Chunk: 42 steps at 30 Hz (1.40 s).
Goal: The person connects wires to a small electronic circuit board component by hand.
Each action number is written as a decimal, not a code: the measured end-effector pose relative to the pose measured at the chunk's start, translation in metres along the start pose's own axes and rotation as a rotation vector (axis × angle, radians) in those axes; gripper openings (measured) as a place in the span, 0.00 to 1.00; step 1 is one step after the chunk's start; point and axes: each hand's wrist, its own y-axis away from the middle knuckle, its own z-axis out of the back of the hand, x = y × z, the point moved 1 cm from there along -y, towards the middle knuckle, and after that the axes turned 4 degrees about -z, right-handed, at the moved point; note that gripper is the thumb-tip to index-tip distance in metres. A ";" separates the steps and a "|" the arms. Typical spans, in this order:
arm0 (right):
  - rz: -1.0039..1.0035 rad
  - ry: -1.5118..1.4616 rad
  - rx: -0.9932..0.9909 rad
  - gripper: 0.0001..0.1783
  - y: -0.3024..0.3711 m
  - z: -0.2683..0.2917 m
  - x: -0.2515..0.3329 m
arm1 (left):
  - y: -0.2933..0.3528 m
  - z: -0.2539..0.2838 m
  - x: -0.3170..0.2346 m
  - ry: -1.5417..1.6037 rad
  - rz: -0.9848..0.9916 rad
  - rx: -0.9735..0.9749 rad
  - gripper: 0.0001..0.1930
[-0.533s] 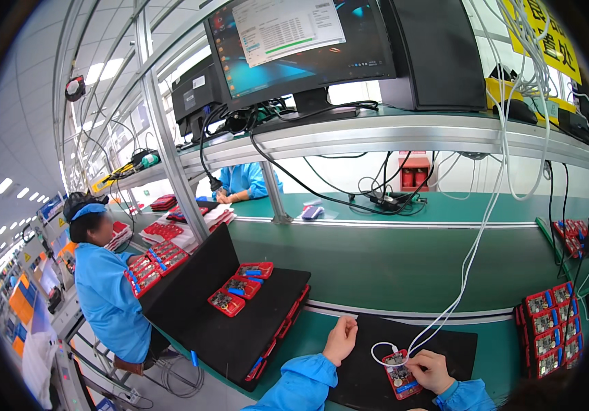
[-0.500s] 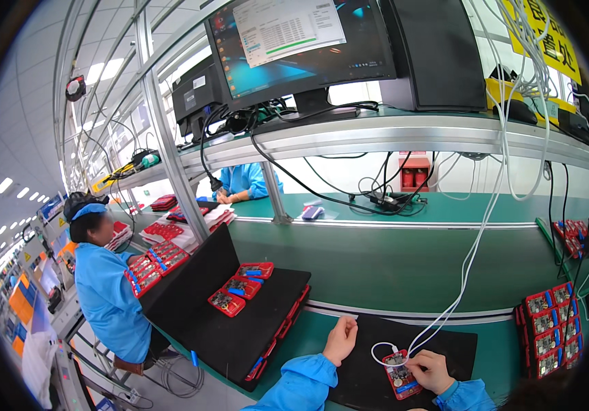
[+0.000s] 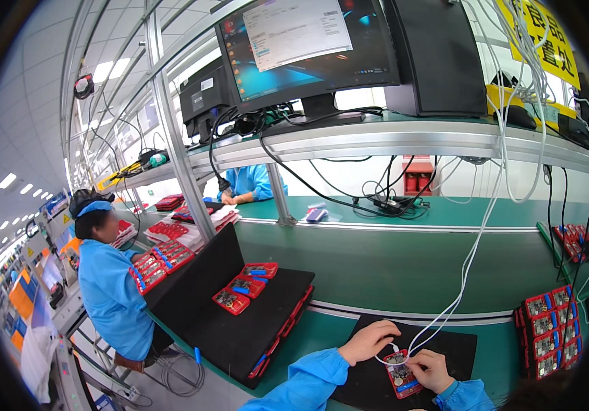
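Note:
A circuit board in a red tray (image 3: 404,383) lies on the black mat (image 3: 459,346) in front of me. A white cable plug (image 3: 395,347) meets the board's far edge, and its lead loops to the left. My left hand (image 3: 368,342) reaches over that plug, fingers stretched forward and curved, holding nothing that I can see. At the board's right side, my right hand (image 3: 433,372) is closed, thumb and finger pinching a white cable (image 3: 445,315) against the board; the fingers hide its tip.
Left stands a black foam-lined case (image 3: 277,301) with several red-trayed boards. More trayed boards (image 3: 548,329) are stacked at the right. White cables hang from the metal shelf (image 3: 377,145), which bears a monitor (image 3: 308,48). A co-worker in blue (image 3: 113,294) holds boards at far left.
My left hand has moved right and forward from beside the mat's left part to over the plug, its fingers stretching out. My right hand stays at the board. The view has shifted slightly.

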 end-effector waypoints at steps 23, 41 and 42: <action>-0.242 -0.478 -0.087 0.03 0.003 0.003 -0.024 | -0.019 0.006 0.007 -0.229 -0.192 0.564 0.08; -0.345 -0.688 -0.346 0.04 -0.005 0.015 -0.047 | 0.010 0.009 -0.008 0.026 0.046 0.607 0.10; -0.339 -0.679 -0.353 0.04 -0.005 0.015 -0.047 | 0.011 0.009 -0.008 0.027 0.052 0.610 0.10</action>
